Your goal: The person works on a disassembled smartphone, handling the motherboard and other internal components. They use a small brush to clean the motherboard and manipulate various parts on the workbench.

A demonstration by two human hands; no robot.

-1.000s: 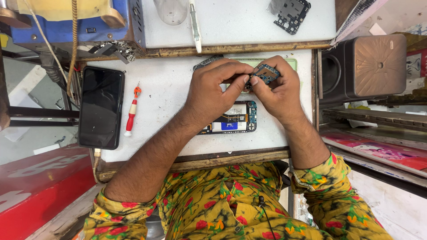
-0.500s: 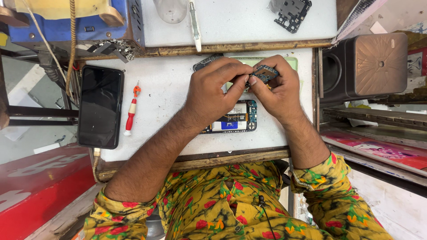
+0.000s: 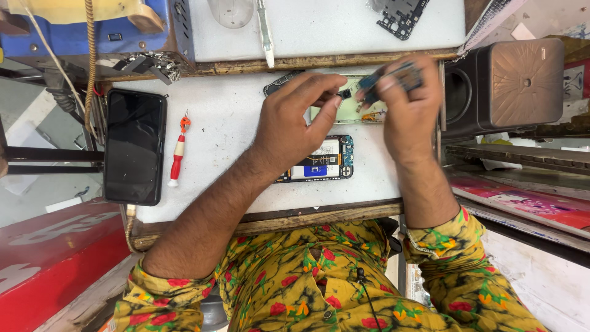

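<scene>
Left hand pinching one small black part; right hand gripping one circuit board near bench edge; one opened phone below.

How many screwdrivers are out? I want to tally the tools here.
1 that I can tell: a red-and-white screwdriver lies on the white bench, right of the black phone. Others may be hidden under the hands.

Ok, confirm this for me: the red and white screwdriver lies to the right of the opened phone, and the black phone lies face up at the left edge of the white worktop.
Not quite. In the head view the red and white screwdriver lies to the left of the opened phone, between it and the black phone. The black phone does lie face up at the left edge of the white worktop.
</scene>
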